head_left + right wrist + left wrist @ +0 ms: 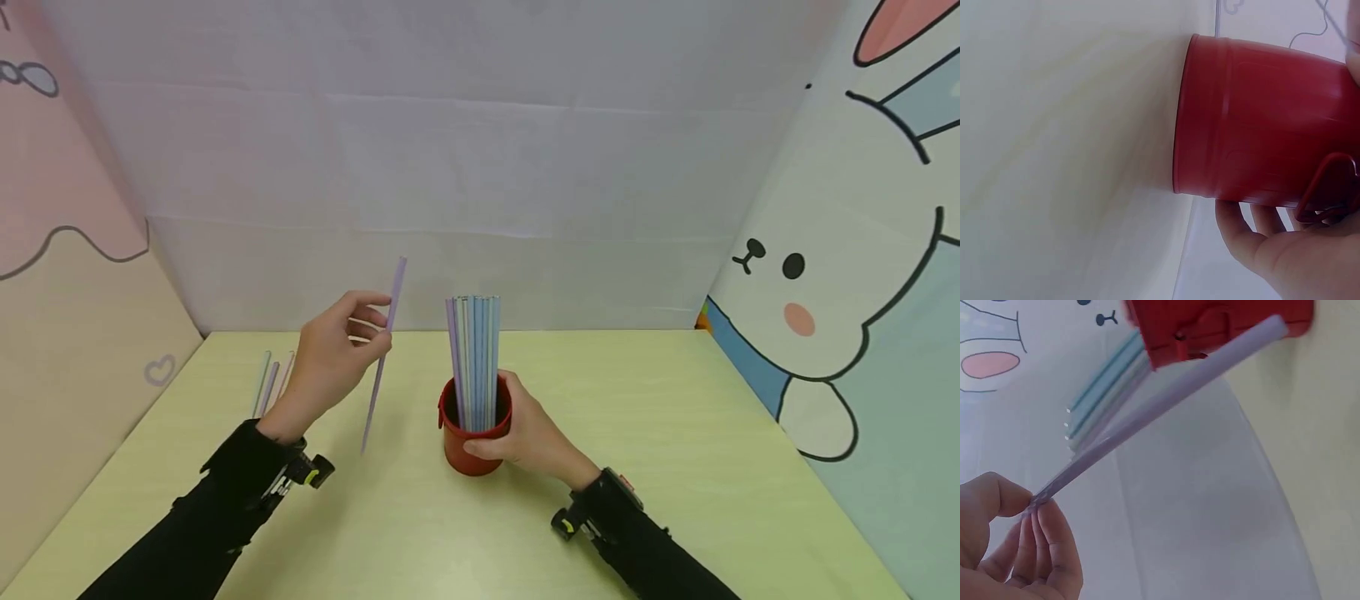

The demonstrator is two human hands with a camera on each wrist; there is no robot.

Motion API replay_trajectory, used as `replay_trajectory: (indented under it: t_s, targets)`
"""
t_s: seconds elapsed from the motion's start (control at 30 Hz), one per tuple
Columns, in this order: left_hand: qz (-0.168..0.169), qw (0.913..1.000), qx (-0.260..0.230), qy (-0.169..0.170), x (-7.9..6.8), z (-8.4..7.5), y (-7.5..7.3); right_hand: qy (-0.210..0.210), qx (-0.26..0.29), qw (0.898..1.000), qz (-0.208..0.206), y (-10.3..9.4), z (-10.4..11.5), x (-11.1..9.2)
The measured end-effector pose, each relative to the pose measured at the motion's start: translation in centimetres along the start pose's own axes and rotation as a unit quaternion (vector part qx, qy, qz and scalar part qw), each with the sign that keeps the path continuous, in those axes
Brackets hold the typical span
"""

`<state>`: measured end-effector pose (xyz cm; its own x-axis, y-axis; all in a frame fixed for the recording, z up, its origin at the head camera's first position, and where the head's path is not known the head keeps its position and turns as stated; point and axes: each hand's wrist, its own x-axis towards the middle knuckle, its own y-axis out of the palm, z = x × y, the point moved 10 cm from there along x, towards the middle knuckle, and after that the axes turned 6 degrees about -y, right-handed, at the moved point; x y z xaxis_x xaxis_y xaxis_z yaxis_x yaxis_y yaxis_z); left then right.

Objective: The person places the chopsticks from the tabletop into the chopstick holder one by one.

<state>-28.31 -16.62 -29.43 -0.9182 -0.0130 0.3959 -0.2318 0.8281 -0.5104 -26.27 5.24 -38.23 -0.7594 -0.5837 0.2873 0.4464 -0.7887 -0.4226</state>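
A purple straw [372, 400] is pinched between the thumb and fingers of my left hand [340, 350], slanting over the table left of the bucket. In the left wrist view, the same straw [1166, 400] crosses in front of the bucket. My right hand [534, 429] grips the red metal bucket [472, 460] from its right side; its fingers curl behind the wall in the right wrist view, near a wire handle [1319, 194]. Inside the bucket stand several purple, pale and blue straws [476, 358], upright in a bunch.
Several loose straws [272, 379] lie behind my left wrist at the table's left side, partly hidden by it. The pale yellow table [645, 400] ends at a white backdrop [450, 167]. A panel with a cartoon rabbit [832, 275] borders the right side.
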Motion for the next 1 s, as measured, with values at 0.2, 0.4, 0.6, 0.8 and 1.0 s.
replay_trajectory:
  t_s: [0.2, 0.4, 0.6, 0.8, 1.0]
  targets:
    - [-0.056, 0.9932, -0.076, 0.068, 0.3, -6.3, -0.2, -0.003, -0.001, 1.0, -0.001, 0.0, 0.0, 0.0]
    - [-0.079, 0.9806, -0.142, 0.109, -0.3, -11.1, -0.2, -0.006, 0.0, 1.0, 0.002, 0.0, 0.1, 0.0]
    - [-0.081, 0.9757, -0.16, 0.126, -0.6, -12.1, 1.4, -0.014, 0.003, 1.0, 0.003, -0.1, 0.1, 0.1]
    - [-0.068, 0.9802, -0.147, 0.114, -0.9, -10.6, 3.5, -0.017, 0.007, 1.0, 0.001, -0.1, 0.1, 0.3]
    - [-0.058, 0.9849, -0.129, 0.1, -1.4, -8.5, 4.8, -0.019, 0.007, 1.0, 0.0, -0.1, 0.0, 0.5]
